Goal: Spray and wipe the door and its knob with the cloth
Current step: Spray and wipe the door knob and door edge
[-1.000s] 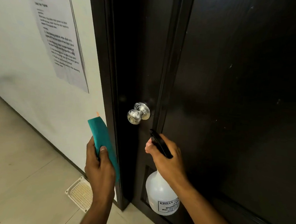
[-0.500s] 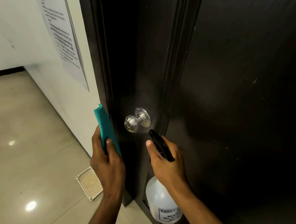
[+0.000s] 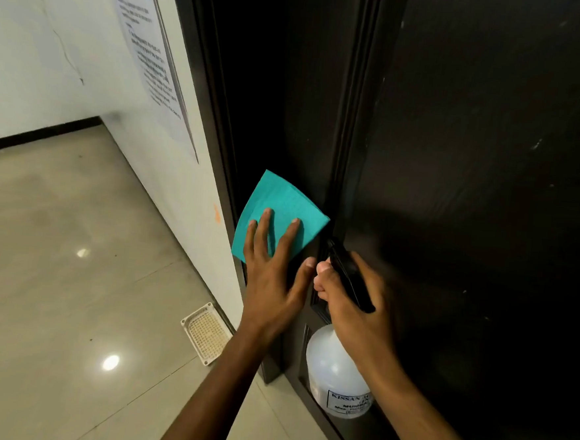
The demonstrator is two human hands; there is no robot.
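Left hand (image 3: 271, 273), fingers straight, presses teal cloth (image 3: 279, 208) flat on door (image 3: 474, 164) for wiping contact; knob hidden. Right hand (image 3: 355, 300) clamped on spray bottle (image 3: 336, 374), kept ready.

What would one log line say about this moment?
step: wiping | left hand: presses cloth flat on door | right hand: grips spray bottle | knob: hidden
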